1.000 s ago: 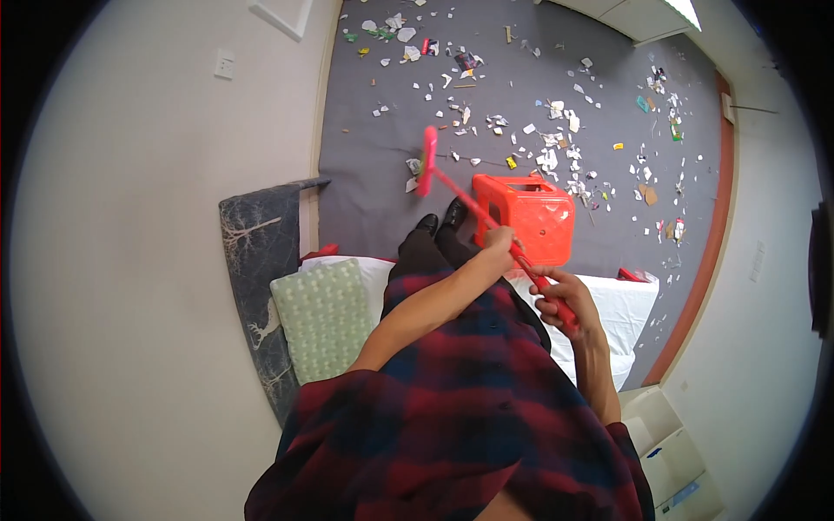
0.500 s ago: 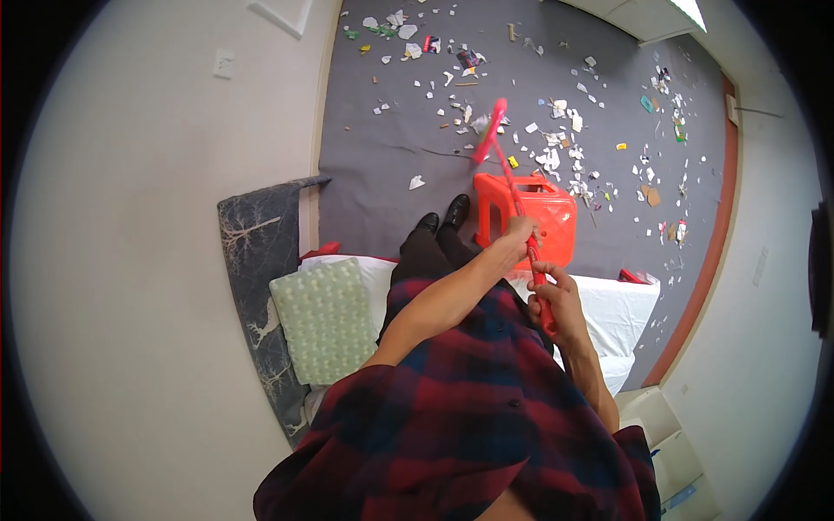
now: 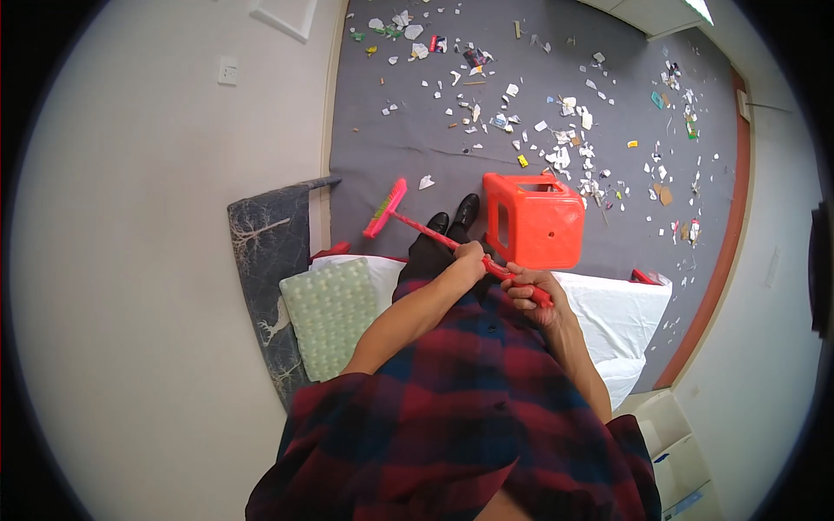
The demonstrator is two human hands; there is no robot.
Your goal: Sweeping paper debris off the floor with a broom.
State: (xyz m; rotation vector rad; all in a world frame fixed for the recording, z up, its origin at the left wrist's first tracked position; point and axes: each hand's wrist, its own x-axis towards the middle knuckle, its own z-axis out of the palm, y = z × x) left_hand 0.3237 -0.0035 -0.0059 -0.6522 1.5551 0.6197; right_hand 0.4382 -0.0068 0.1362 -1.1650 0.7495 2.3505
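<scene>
Both my hands grip a red-handled broom (image 3: 423,227). My left hand (image 3: 470,258) is wrapped round the middle of the handle, while my right hand (image 3: 536,293) closes on its end near my waist. The pink broom head (image 3: 385,209), with greenish bristles, is out to the left of my shoes (image 3: 453,216). I cannot tell whether it touches the floor. A scrap of white paper (image 3: 426,182) lies just beyond the head. Many more paper scraps (image 3: 569,139) are strewn over the grey floor (image 3: 382,148) further off.
An orange-red plastic stool (image 3: 545,227) stands right of my feet. Close by are a bed with white sheet (image 3: 612,313), a green patterned pillow (image 3: 330,308) and a dark tree-patterned headboard (image 3: 269,239). A wall (image 3: 148,217) rises at the left; a white cabinet (image 3: 647,17) is far right.
The broom head has swung left and nearer, from beyond the stool to beside my shoes. My left hand moved left and slightly toward me with the handle; the right hand shifted a little left.
</scene>
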